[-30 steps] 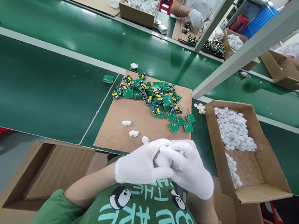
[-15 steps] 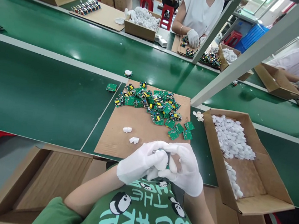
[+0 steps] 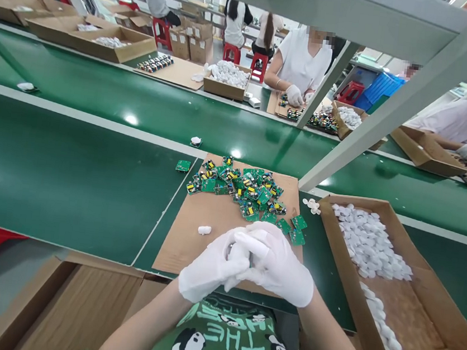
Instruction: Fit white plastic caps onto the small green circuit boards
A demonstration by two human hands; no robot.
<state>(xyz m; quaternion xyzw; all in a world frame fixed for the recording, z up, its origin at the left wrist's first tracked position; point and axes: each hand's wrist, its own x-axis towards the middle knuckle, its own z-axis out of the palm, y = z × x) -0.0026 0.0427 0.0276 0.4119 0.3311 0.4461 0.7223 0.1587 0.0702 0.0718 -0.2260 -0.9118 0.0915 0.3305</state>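
Observation:
My left hand and my right hand, both in white gloves, meet over the front of a cardboard sheet. Their fingers are closed together around a small circuit board, mostly hidden by the gloves; only a dark glint and a speck of green show. Beyond my hands lies a pile of green circuit boards with yellow and black components. A few boards lie face down just past my right hand. A small white rolled piece rests on the cardboard left of my hands.
At right, an open carton holds many white discs. Small pale discs lie beside it. A slanted metal post rises behind the boards. A lone board sits left of the cardboard. Across the green conveyor, a co-worker's gloved hand handles parts.
The view has tilted up, so the scene sits lower. My right hand has turned and closed over the board, now nearly covered. The second white piece no longer shows near my left hand.

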